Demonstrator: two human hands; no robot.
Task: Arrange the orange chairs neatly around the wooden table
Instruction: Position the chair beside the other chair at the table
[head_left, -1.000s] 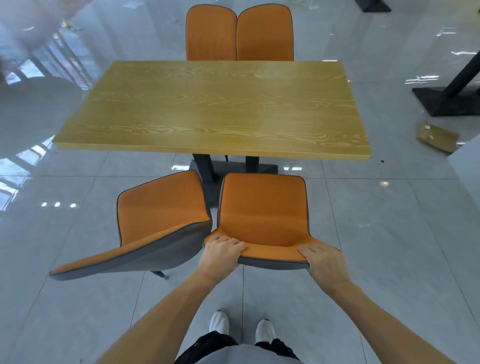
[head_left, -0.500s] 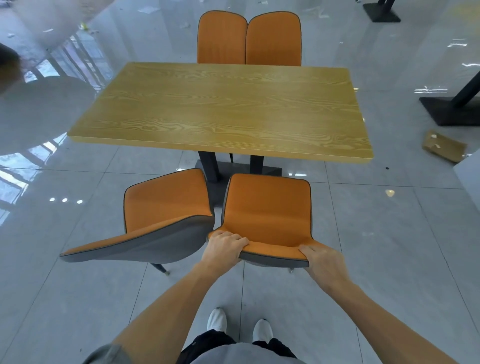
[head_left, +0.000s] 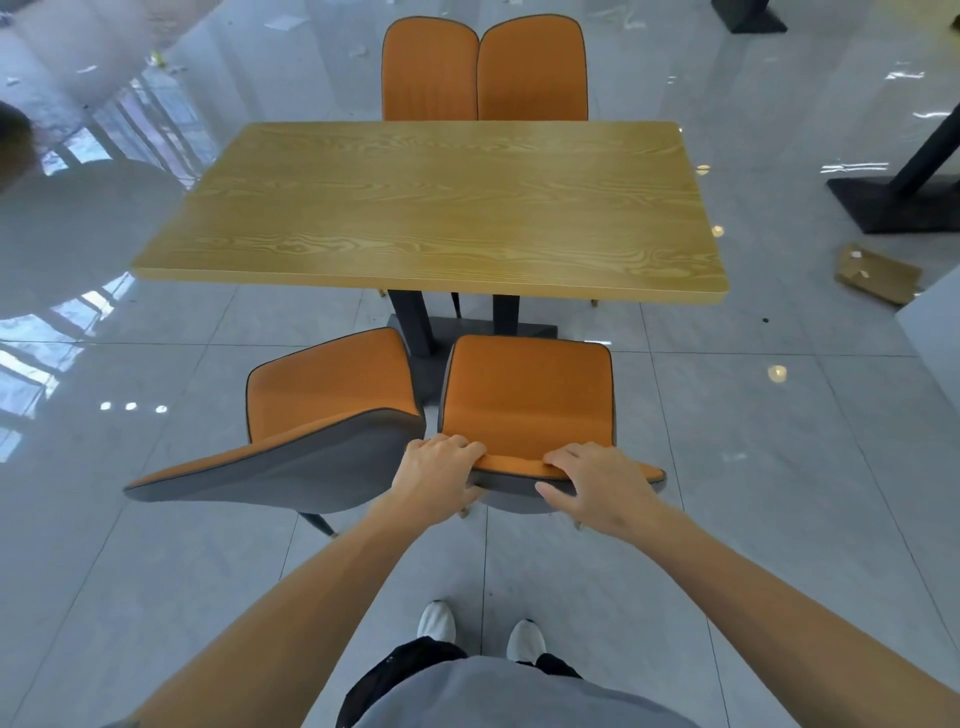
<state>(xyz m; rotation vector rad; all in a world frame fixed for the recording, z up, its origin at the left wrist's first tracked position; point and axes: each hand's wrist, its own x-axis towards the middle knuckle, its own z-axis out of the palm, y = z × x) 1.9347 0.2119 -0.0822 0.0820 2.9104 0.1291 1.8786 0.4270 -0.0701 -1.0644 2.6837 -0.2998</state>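
Observation:
A wooden table (head_left: 436, 208) stands ahead of me on a black pedestal. Two orange chairs (head_left: 483, 73) sit side by side at its far edge. On the near side, the right orange chair (head_left: 527, 395) faces the table squarely; my left hand (head_left: 434, 480) and my right hand (head_left: 597, 488) both grip the top of its backrest. The left near chair (head_left: 322, 415) stands beside it, turned at an angle, its grey back toward me. Both near seats stop short of the table's edge.
A black table base (head_left: 883, 202) and a flat cardboard piece (head_left: 875, 273) lie on the floor at the right. A white edge (head_left: 935, 322) shows at the far right. A blurred person is at the left border. Glossy grey tiles surround the table.
The view has shifted so the table sits more centred. My right hand has slid inward along the chair's backrest top. The gripped chair has barely moved.

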